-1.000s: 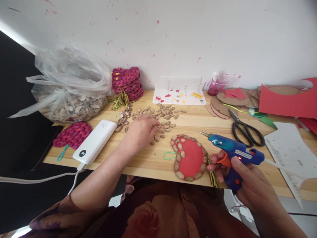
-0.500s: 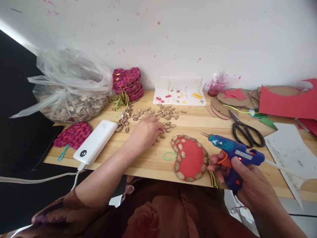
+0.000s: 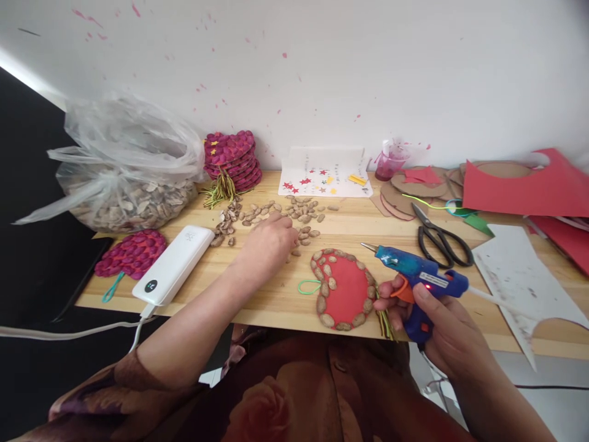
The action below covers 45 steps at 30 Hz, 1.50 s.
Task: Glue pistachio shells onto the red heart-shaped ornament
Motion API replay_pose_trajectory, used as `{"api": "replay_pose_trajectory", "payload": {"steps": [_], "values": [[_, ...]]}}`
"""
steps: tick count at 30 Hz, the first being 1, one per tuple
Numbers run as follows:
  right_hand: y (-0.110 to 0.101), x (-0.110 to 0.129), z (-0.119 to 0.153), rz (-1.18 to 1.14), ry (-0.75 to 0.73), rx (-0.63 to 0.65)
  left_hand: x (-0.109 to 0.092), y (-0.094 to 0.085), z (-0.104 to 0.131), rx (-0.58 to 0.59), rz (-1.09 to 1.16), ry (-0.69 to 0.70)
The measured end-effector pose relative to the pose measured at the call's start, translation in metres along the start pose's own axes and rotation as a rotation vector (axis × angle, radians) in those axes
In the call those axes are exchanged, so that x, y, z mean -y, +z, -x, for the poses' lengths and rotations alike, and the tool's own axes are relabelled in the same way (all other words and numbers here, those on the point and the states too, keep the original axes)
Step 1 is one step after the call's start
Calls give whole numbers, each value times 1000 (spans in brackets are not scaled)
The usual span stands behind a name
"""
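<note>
Head view showed the right hand point(image 3: 453, 328) wrapped around a glue gun point(image 3: 411, 267), index finger by the orange trigger, its nozzle pointing left over the table point(image 3: 276, 304), presumably so the hot tip sat clear of the fingers. Just beside it, at the near edge, a red heart point(image 3: 347, 291) lay flat, shells lining its rim and its middle mostly bare, likely placed there to be within reach of both hands. The left hand point(image 3: 273, 242) bent down among loose shells point(image 3: 304, 212); whether its fingertips pinched one, I cannot tell. Scissors point(image 3: 442, 239) rested beyond the gun, apparently out of its way.
</note>
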State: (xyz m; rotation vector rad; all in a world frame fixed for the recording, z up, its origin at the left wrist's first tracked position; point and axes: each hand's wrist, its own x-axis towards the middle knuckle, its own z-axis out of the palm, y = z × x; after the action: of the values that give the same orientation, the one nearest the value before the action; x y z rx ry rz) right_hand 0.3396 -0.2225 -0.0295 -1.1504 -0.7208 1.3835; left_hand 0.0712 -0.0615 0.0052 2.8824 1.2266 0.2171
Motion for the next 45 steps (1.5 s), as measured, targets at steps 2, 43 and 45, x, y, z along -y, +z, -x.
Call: {"api": "replay_pose_trajectory", "payload": {"steps": [2,43,45], "values": [[1,0,-1,11,-17,3,0,0,0,2,3,10],[31,12,73,504,-251,123,-75,-16,53,236,1996,-566],[31,13,75,522,-259,117,-76,-17,54,230,1976,-573]]}}
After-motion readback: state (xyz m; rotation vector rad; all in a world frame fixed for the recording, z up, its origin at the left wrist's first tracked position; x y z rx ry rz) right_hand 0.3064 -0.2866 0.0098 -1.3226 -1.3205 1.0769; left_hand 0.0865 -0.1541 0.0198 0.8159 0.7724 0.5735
